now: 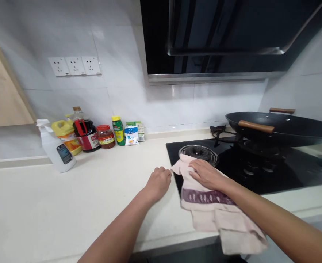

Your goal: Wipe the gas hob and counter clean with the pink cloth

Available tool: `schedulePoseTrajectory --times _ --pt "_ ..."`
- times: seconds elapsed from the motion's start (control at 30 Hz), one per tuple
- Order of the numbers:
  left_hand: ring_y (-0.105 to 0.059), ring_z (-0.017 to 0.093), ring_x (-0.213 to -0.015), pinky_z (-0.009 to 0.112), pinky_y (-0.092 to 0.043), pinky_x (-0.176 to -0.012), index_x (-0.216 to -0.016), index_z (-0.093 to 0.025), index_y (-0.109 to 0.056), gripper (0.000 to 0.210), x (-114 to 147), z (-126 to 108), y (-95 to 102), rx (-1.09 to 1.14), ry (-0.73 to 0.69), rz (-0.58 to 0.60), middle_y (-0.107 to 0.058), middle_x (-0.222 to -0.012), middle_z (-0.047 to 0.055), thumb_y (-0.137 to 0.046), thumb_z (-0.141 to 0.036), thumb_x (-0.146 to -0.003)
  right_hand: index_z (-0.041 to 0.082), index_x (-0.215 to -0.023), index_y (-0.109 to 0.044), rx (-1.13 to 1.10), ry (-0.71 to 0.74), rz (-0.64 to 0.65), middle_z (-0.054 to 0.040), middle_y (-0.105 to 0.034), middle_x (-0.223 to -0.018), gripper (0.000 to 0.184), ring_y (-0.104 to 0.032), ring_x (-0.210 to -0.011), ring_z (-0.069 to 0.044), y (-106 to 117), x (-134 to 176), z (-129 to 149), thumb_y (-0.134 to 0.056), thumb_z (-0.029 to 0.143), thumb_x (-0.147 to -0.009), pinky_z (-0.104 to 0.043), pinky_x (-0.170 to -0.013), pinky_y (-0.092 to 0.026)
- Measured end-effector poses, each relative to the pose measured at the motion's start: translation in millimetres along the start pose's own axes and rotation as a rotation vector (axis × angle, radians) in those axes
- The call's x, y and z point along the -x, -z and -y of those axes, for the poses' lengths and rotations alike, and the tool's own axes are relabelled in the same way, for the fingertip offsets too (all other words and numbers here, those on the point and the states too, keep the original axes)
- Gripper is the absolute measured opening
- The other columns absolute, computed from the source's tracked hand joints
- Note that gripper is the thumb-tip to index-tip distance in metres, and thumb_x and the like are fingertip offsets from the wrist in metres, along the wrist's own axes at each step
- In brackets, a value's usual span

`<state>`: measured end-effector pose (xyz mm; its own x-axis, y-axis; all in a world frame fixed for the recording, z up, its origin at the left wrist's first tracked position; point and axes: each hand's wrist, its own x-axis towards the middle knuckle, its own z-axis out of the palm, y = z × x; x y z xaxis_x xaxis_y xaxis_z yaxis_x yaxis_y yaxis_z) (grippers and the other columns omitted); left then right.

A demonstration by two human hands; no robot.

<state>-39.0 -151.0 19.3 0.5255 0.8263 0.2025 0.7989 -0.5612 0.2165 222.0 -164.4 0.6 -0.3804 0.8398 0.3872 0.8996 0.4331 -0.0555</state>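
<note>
Towel (pixel 204 199) under right hand (pixel 206 173)

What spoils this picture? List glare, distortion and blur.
Head view: wide-angle bending bows the range hood and counter edge; soft reflections on the wall tiles and glass hob; bottle labels too soft to read; faint shadows under both hands.

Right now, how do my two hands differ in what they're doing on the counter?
The right hand lies flat and open on the pink cloth, over the black stove top; the left hand is curled loosely, holding nothing. The left hand rests on the bare white counter, just beside the cloth's edge. Both are palm down, close together near the stove's left burner.
</note>
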Motion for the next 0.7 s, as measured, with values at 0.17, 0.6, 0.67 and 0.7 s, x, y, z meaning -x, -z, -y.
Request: schedulePoseTrajectory --times 0.17,0.6,0.67,0.7 --pt "-0.054 0.027 -0.107 0.040 -0.045 -0.095 -0.113 -0.021 -0.068 0.030 3 -5 -3.6 -0.045 -0.006 -0.006 -0.061 -0.114 0.010 -0.042 -0.024 -0.097 0.017 -0.117 -0.063 0.082 -0.198 -0.019 -0.0131 -0.063 -0.123 0.033 -0.055 -0.115 -0.026 18 56 -44 -0.039 0.034 -0.102 -0.041 -0.106 -0.038" --pt "-0.052 0.028 -0.109 0.041 -0.045 -0.093 -0.121 -0.022 -0.064 0.032 3 -9 -8.7 -0.142 0.002 -0.021 -0.059 -0.118 0.010 -0.044 -0.024 -0.097 0.010 -0.123 -0.058 0.115 -0.549 -0.074 -0.0187 -0.054 -0.128 0.035 -0.054 -0.114 -0.028 -9 9 -96 -0.042 0.018 -0.093 -0.037 -0.102 -0.040" --pt "-0.052 0.028 -0.108 0.041 -0.045 -0.092 -0.120 -0.021 -0.063 0.031 3 -11 -9.2 -0.154 0.004 -0.017 -0.059 -0.117 0.010 -0.043 -0.023 -0.097 0.010 -0.122 -0.058 0.111 -0.588 -0.071 -0.0190 -0.056 -0.125 0.034 -0.055 -0.112 -0.027 -11 0 -109 -0.040 0.016 -0.093 -0.036 -0.099 -0.041" --pt "-0.052 0.028 -0.107 0.042 -0.045 -0.092 -0.120 -0.021 -0.063 0.030 3 -12 -9.4 -0.161 0.005 -0.014 -0.059 -0.117 0.011 -0.043 -0.022 -0.097 0.010 -0.122 -0.057 0.109 -0.607 -0.067 -0.0191 -0.056 -0.124 0.034 -0.055 -0.111 -0.027 -11 -4 -116 -0.038 0.016 -0.094 -0.035 -0.098 -0.041"
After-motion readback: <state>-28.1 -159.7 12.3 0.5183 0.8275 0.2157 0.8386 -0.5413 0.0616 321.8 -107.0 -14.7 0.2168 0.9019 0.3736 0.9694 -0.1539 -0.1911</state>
